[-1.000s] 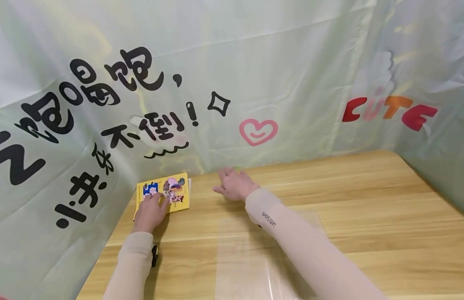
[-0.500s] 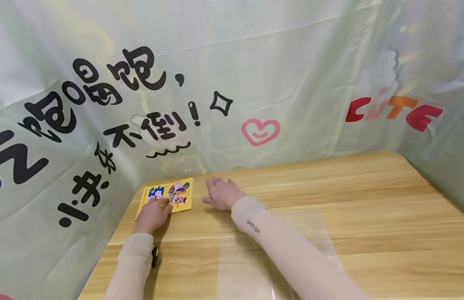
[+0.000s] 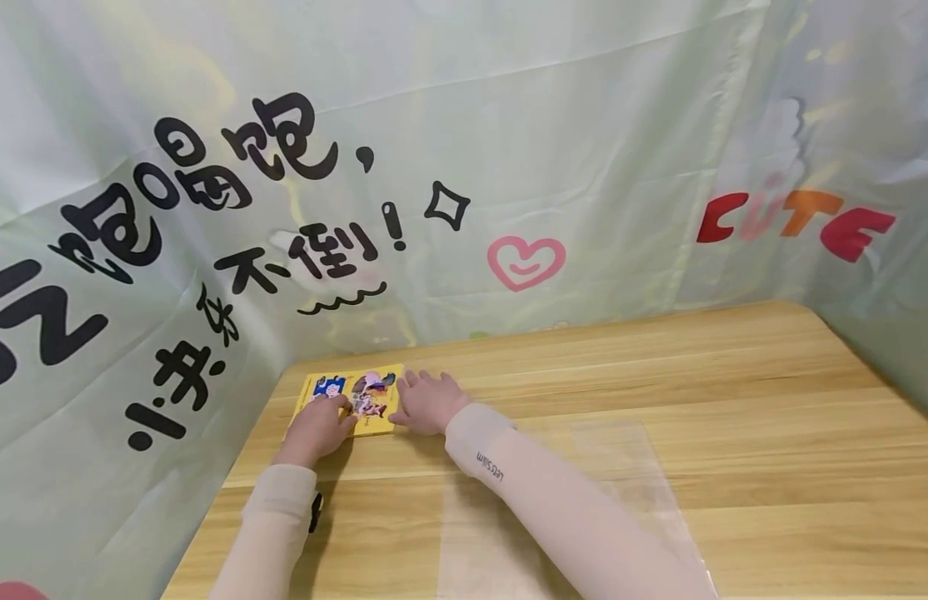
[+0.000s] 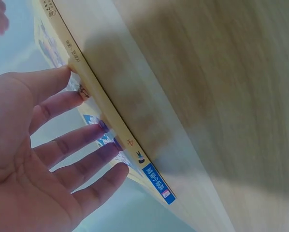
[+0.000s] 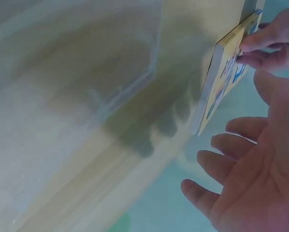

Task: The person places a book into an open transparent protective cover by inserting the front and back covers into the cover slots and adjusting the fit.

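A yellow picture book point(image 3: 376, 423) with cartoon drawings on its cover lies flat at the table's far left corner. My left hand point(image 3: 320, 429) rests its fingertips on the cover near the front edge. In the left wrist view the fingers point(image 4: 86, 164) are nearly straight over the cover, with the thumb tip at the printed spine point(image 4: 106, 104). Beside the book's right edge is my right hand point(image 3: 434, 404), its fingers spread. The right wrist view shows the right hand point(image 5: 260, 169) holding nothing, a small gap apart from the book point(image 5: 224, 79).
A clear plastic sheet point(image 3: 614, 442) lies on the wooden table point(image 3: 771, 400) under the right forearm. Printed fabric point(image 3: 599, 167) hangs along the back and left edges, close behind the book. A dark wrist camera point(image 3: 316, 512) sits under the left cuff.
The book's raised far edge has come down so that it lies flat. My right hand has moved left and closer to the book's right edge, while the left hand stayed on the cover.
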Tool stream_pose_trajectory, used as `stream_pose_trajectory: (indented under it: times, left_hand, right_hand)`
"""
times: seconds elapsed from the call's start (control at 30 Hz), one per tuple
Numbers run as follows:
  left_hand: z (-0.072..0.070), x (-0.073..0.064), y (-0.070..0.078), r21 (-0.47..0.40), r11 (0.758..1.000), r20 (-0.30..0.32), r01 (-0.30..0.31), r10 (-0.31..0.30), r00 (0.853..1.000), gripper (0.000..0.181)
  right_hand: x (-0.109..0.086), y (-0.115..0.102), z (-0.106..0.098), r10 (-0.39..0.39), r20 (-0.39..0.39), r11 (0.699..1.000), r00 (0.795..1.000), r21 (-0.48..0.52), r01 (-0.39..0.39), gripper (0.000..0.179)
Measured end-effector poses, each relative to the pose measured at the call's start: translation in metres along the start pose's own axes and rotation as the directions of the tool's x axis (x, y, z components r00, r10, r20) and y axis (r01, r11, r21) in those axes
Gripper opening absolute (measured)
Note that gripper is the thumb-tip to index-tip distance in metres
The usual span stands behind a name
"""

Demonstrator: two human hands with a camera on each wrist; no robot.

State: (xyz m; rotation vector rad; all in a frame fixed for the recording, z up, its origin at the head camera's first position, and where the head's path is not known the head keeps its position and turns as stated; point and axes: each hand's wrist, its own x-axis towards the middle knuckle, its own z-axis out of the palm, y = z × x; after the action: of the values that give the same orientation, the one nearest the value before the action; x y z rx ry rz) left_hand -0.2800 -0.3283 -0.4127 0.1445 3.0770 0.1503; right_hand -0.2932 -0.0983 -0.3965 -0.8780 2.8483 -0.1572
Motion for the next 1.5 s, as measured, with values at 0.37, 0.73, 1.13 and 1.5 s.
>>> stream_pose_trajectory:
  times: [0.37, 0.73, 1.13, 1.5]
  left_hand:
    - [0.003, 0.003, 0.003, 0.021, 0.999, 0.003, -0.029, 0.029, 1.0, 0.028]
    - [-0.003, -0.002, 0.003, -0.041, 0.999, -0.012, -0.024, 0.023, 1.0, 0.028]
    - [-0.006, -0.007, -0.01, -0.137, 0.991, -0.002, -0.012, 0.012, 1.0, 0.032]
    - [-0.003, -0.008, -0.026, -0.139, 0.988, 0.007, 0.064, -0.064, 0.998, 0.04]
  right_hand:
    - [-0.001, -0.011, 0.003, -0.009, 0.018, 0.999, 1.0, -0.048, 0.01, 0.065]
    - [-0.001, -0.021, 0.007, 0.004, 0.006, 0.997, 1.0, -0.08, -0.004, 0.044]
    - [-0.004, -0.036, 0.007, -0.045, -0.034, 0.982, 0.998, -0.184, 0.038, 0.025]
    - [-0.012, -0.057, 0.012, -0.107, -0.127, 0.96, 0.986, -0.273, 0.069, 0.016]
